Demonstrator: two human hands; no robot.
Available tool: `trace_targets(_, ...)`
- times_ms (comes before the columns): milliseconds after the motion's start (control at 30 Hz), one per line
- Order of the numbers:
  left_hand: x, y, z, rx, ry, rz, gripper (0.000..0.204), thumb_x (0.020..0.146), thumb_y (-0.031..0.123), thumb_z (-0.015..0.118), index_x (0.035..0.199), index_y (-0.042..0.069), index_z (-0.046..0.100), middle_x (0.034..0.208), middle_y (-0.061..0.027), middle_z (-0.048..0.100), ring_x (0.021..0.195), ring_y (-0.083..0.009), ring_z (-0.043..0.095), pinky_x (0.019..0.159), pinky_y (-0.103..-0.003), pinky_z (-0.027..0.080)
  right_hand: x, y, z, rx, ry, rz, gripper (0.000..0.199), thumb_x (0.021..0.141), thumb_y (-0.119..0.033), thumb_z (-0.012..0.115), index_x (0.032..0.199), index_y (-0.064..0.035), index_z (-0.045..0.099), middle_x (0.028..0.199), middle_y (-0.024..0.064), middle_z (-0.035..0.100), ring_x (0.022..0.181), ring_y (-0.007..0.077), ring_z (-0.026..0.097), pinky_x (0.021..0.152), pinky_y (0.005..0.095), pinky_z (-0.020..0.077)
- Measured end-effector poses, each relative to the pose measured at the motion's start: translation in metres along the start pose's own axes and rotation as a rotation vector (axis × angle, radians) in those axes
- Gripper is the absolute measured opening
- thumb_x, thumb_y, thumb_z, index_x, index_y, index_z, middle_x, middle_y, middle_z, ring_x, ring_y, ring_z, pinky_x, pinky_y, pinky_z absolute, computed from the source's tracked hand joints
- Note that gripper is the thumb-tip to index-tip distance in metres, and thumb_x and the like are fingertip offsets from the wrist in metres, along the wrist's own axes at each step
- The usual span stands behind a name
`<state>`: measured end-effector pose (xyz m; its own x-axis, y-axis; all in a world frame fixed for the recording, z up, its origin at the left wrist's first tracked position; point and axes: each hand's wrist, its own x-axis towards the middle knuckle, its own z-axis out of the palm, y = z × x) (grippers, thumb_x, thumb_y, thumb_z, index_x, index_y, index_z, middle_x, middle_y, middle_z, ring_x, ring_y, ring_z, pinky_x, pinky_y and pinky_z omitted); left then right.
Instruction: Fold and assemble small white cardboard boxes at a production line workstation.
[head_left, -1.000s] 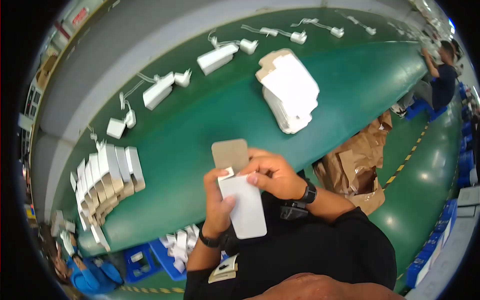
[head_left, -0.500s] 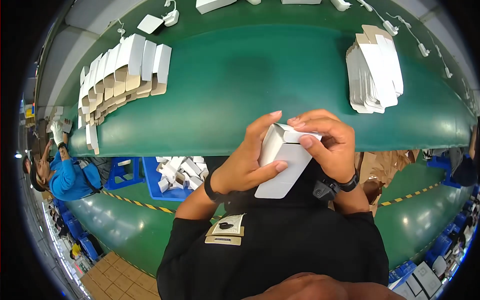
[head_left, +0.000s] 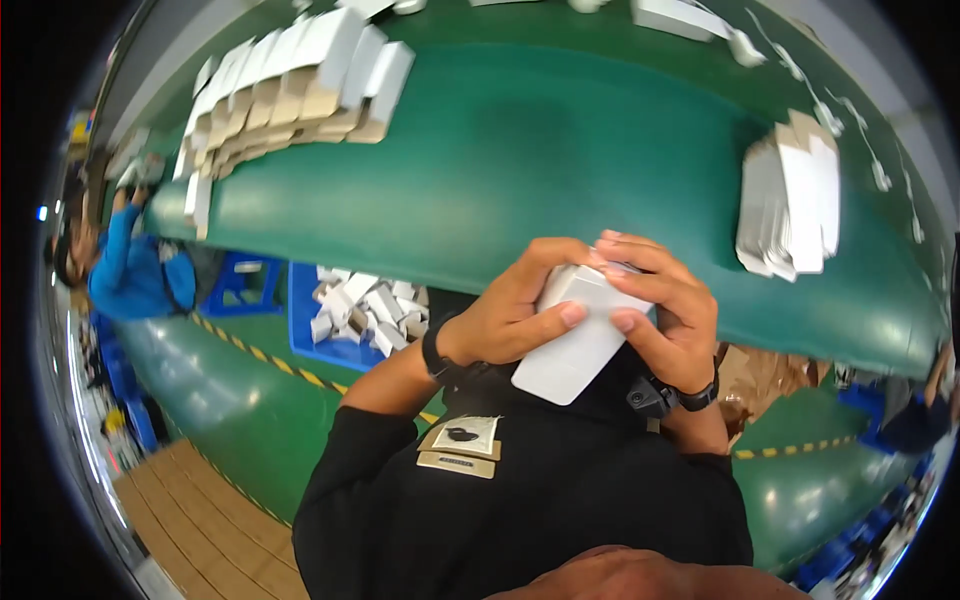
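A small white cardboard box (head_left: 585, 345) is held between both hands in front of my chest, close to the near edge of the green table. My left hand (head_left: 520, 305) wraps its left side, thumb on the broad face. Fingers of my right hand (head_left: 665, 305) bend over the top end, and its thumb presses the right edge. The top flap lies folded down under the fingertips, which partly hide it. At the lower end a rounded flap sticks out toward me.
Upright open white boxes (head_left: 300, 85) stand in rows at the table's far left. Flat folded cartons (head_left: 790, 200) are stacked at right. A blue bin (head_left: 310, 340) below the table holds small white boxes. White chargers with cables (head_left: 745, 48) lie along the back. A person in blue (head_left: 140, 270) works at left.
The box's top end, open at its side before, is now folded over, with my fingers pressing on it. My view has turned, so the table appears tilted.
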<state>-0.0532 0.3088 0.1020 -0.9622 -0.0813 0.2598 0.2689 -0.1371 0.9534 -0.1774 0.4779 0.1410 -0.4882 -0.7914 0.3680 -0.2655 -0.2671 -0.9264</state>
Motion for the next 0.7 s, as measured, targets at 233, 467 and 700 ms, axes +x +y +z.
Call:
trace_targets(233, -0.044, 0.014, -0.020, 0.146, 0.163, -0.086, 0.041, 0.097, 0.016, 0.054, 0.135, 0.012, 0.038, 0.117, -0.0102, 0.052, 0.103, -0.0183, 0.055, 0.088, -0.034, 0.047, 0.022, 0.027, 0.036, 0.111, -0.143, 0.003, 0.024, 0.086, -0.008, 0.067, 0.109, 0.0002, 0.070, 0.121, 0.0212, 0.066, 0.120, 0.0372, 0.058, 0.104, 0.0470, 0.0429)
trace_targets(467, -0.147, 0.029, -0.105, 0.267, 1.153, -0.050, 0.040, 0.098, 0.017, 0.046, 0.136, 0.011, 0.035, 0.108, -0.0059, 0.052, 0.092, -0.0136, 0.056, 0.080, -0.027, 0.049, 0.016, -0.008, -0.038, -0.797, 0.255, -0.023, 0.043, 0.092, -0.015, 0.065, 0.131, 0.0001, 0.058, 0.139, 0.0192, 0.054, 0.130, 0.0346, 0.051, 0.109, 0.0431, 0.0377)
trace_targets(700, -0.375, -0.058, -0.259, 0.167, 1.740, -0.589, 0.049, 0.094, 0.023, 0.061, 0.134, 0.004, 0.039, 0.093, -0.0083, 0.060, 0.076, -0.0157, 0.059, 0.057, -0.035, 0.049, -0.020, 0.003, -0.145, -1.548, 0.234, 0.197, 0.047, 0.096, -0.015, 0.061, 0.139, -0.0017, 0.050, 0.147, 0.0209, 0.046, 0.134, 0.0372, 0.045, 0.110, 0.0446, 0.0363)
